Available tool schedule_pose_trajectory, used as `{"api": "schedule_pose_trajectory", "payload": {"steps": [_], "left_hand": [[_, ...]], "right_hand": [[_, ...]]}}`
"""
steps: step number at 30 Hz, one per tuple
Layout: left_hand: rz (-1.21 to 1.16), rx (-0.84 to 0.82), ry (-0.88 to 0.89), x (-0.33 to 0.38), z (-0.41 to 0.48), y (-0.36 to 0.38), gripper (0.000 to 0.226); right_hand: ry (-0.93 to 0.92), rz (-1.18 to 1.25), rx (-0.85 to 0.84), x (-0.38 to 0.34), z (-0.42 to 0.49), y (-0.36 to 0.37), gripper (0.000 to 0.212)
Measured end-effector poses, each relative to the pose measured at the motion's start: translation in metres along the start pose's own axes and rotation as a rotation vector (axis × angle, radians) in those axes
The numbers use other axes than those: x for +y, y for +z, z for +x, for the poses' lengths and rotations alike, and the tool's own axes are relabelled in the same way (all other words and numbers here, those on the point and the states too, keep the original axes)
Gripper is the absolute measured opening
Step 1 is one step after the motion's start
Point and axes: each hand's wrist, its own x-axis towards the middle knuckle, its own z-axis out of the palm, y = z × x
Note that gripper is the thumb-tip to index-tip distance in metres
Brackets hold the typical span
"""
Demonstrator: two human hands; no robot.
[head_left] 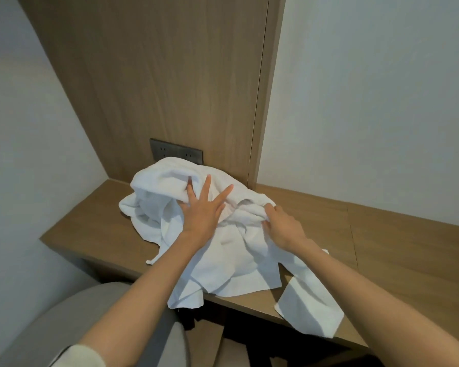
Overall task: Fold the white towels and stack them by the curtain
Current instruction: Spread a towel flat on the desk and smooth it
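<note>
Pale walls flank a wooden panel [149,83] with a dark socket plate [176,153] low on it. A wooden desk [382,234] runs along below, and a grey chair [98,311] is tucked in at the near left.

The white towels [223,255] lie in one crumpled heap on the desk. It stretches from far left, just under the socket plate, to near right, where two corners hang over the near edge. How many towels are in it cannot be told, and no curtain is in view.

The left hand [200,211] lies on the far-left part of the heap with its fingers straight and splayed, pressing the cloth down. Its leftmost fingers disappear under a raised fold. Just to the right, the right hand [282,226] has its fingers curled over a bunched ridge of towel, gripping it from above.

Nothing looks folded yet, so this seems to be the sorting-out stage. The gripped ridge sits between the two hands. The loose length of the heap trails toward the near right, on the right hand's side, so that hand is better placed to draw one towel free while the left pins the rest.
</note>
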Motion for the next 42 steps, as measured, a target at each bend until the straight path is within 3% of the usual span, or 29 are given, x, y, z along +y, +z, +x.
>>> {"api": "schedule_pose_trajectory", "payload": {"steps": [6,10,13,17,19,21,24,26,28,32,38,42], "left_hand": [[-0.044,-0.098,-0.136,-0.002,0.031,-0.009,0.047],[-0.101,-0.171,-0.169,0.001,0.037,-0.014,0.047],[-0.103,-0.249,-0.201,0.015,0.032,-0.018,0.055],[0.021,-0.449,-0.115,0.035,0.024,-0.033,0.06],[0.164,-0.377,-0.048,0.052,0.019,-0.046,0.052],[0.202,-0.201,0.009,0.074,0.015,-0.058,0.039],[-0.036,-0.033,0.218,0.102,0.017,-0.056,0.045],[-0.207,-0.119,0.311,0.114,0.02,-0.052,0.052],[-0.313,-0.202,0.241,0.124,0.026,-0.044,0.054],[-0.471,-0.189,0.097,0.144,0.045,-0.03,0.027],[-0.51,0.145,0.095,0.213,0.086,-0.053,0.023],[-0.485,0.294,0.167,0.253,0.11,-0.076,0.021]], "right_hand": [[-0.024,0.089,0.46,0.006,-0.023,-0.065,0.02],[0.194,0.338,0.77,0.025,-0.035,-0.114,0.014],[0.273,0.371,0.848,0.041,-0.039,-0.14,0.013],[0.318,0.352,0.783,0.048,-0.041,-0.137,0.014],[0.333,0.372,0.718,0.052,-0.042,-0.129,0.015],[0.315,0.419,0.686,0.06,-0.045,-0.125,0.017],[0.245,0.53,0.676,0.074,-0.047,-0.128,0.012],[0.224,0.64,0.671,0.088,-0.05,-0.134,0.014],[0.223,0.723,0.655,0.106,-0.054,-0.141,0.019],[0.275,0.764,0.68,0.164,-0.063,-0.154,0.026],[0.385,0.632,0.565,0.267,-0.075,-0.173,0.03],[0.33,0.576,0.312,0.319,-0.086,-0.19,0.043]]}}
